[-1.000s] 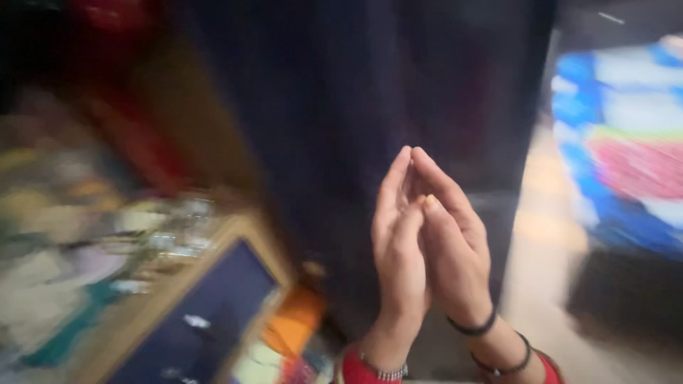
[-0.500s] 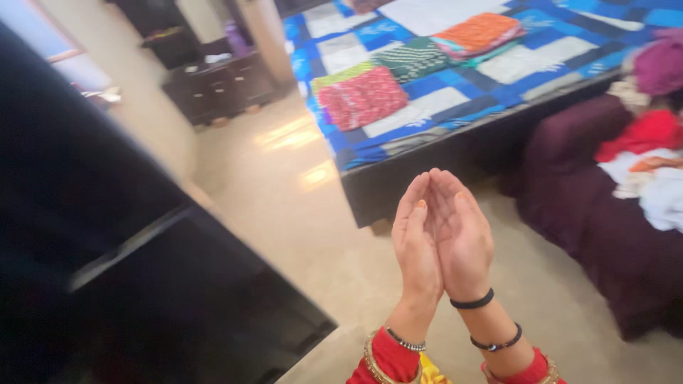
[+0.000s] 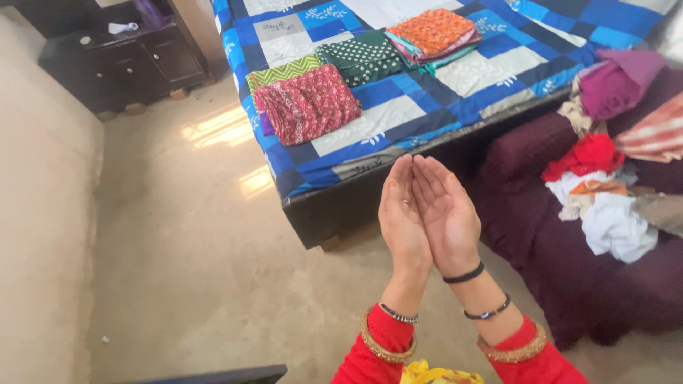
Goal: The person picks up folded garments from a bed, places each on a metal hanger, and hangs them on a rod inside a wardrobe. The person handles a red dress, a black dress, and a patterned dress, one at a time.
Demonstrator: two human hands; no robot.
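Note:
My left hand and my right hand are raised side by side in front of me, little-finger edges touching, palms turned up and slightly cupped. Both are empty. Red sleeves and bangles show at my wrists. Beyond my fingertips stands a bed with a blue and white patchwork cover. On it lie folded clothes: a red patterned piece, a dark green dotted piece and an orange stack.
A dark maroon sofa on the right holds a loose heap of clothes. A dark wooden cabinet stands at the upper left. A beige wall runs along the left, and pale floor lies between it and the bed.
The view has swung from a dark cupboard and shelves round to the bed and sofa. My hands, pressed flat together before, have spread apart into upturned cupped palms.

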